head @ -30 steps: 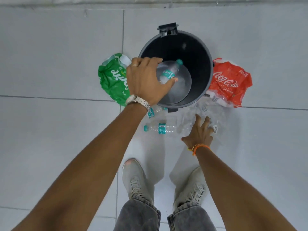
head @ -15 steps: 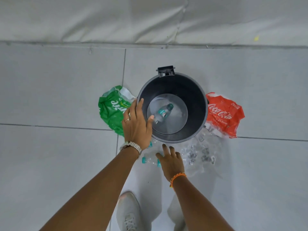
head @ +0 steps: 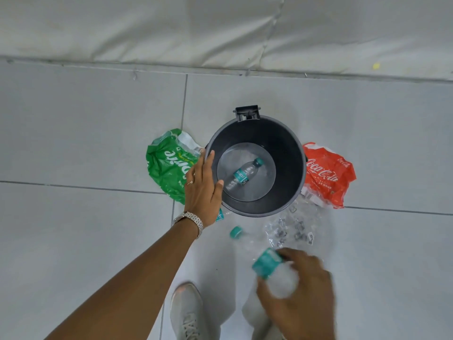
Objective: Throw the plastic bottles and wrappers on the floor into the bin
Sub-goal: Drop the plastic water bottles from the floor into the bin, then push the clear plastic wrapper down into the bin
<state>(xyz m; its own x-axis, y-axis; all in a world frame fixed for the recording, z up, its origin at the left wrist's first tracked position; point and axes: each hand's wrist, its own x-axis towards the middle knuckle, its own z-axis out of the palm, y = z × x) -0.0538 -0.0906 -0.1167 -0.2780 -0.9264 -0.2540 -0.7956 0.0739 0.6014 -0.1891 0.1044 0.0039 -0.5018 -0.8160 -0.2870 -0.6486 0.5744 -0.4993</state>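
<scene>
A dark grey bin stands on the tiled floor with one clear bottle lying on its bottom. My left hand hovers open at the bin's left rim, holding nothing. My right hand, blurred, is closed around a clear plastic bottle with a teal label and cap, raised near me. A third bottle peeks out from under my left hand. A green Sprite wrapper lies left of the bin, a red Coca-Cola wrapper right of it, and a clear crumpled wrapper in front.
A white padded surface borders the floor behind the bin. My two pale shoes stand at the bottom of the view. A black hinge bracket sticks out at the bin's far rim.
The bottle from my left hand now lies in the bin. My right hand has closed on a floor bottle and lifted it toward me. The camera has pulled back.
</scene>
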